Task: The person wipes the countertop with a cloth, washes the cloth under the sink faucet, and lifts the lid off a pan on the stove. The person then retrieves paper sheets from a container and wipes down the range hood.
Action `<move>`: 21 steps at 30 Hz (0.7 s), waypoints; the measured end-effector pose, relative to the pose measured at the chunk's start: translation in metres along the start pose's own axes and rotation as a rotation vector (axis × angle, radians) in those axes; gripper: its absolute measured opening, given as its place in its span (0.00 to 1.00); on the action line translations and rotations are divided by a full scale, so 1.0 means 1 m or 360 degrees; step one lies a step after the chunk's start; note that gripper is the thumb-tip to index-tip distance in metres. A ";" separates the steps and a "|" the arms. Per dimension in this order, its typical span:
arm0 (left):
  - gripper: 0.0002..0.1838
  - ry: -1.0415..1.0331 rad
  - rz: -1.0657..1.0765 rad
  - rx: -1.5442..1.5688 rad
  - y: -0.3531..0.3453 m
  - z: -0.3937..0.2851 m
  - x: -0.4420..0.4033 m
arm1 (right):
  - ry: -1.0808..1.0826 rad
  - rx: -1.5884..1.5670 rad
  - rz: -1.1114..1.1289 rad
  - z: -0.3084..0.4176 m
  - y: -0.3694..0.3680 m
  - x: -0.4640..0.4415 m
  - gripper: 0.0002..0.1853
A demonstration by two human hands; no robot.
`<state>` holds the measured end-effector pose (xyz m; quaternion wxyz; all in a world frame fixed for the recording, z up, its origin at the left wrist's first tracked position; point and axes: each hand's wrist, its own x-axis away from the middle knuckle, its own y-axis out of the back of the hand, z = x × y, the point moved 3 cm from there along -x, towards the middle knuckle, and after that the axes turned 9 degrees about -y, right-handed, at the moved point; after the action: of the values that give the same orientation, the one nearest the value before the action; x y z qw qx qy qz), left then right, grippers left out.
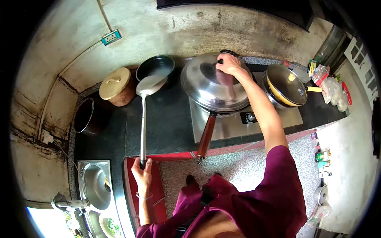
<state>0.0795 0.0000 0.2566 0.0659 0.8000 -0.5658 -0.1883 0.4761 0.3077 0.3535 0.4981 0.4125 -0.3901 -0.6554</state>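
The left hand (142, 174) grips a spatula (143, 127) (by its black end); the right hand (229, 64) clasps the wok lid (212, 85).

Over the black counter (170, 127), a passage was left between the ladle (143, 125) and the brown handle (206, 137). Farther right, the way was barred by the domed lid (210, 89) and right forearm (258, 107); behind the ladle, by the dark bowl (156, 64).

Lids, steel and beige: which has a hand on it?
The steel lid, with the right hand on top; no hand touches the beige lid.
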 end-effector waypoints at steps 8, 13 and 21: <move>0.09 -0.0091 -0.0136 -0.0159 -0.052 -0.031 -0.018 | 0.0258 -0.0716 0.0142 -0.037 0.019 -0.035 0.17; 0.10 -0.0186 -0.0158 -0.0498 -0.068 -0.064 -0.016 | 0.0072 -0.1533 0.0302 -0.074 0.080 -0.054 0.09; 0.11 -0.0324 0.0293 -0.0711 -0.118 -0.092 -0.055 | 0.0027 -0.1921 0.0382 -0.111 0.127 -0.053 0.11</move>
<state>0.2023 0.0831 0.3159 0.2005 0.6878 -0.5843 -0.3812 0.6295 0.3227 0.4392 0.7172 0.0160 0.0101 -0.6966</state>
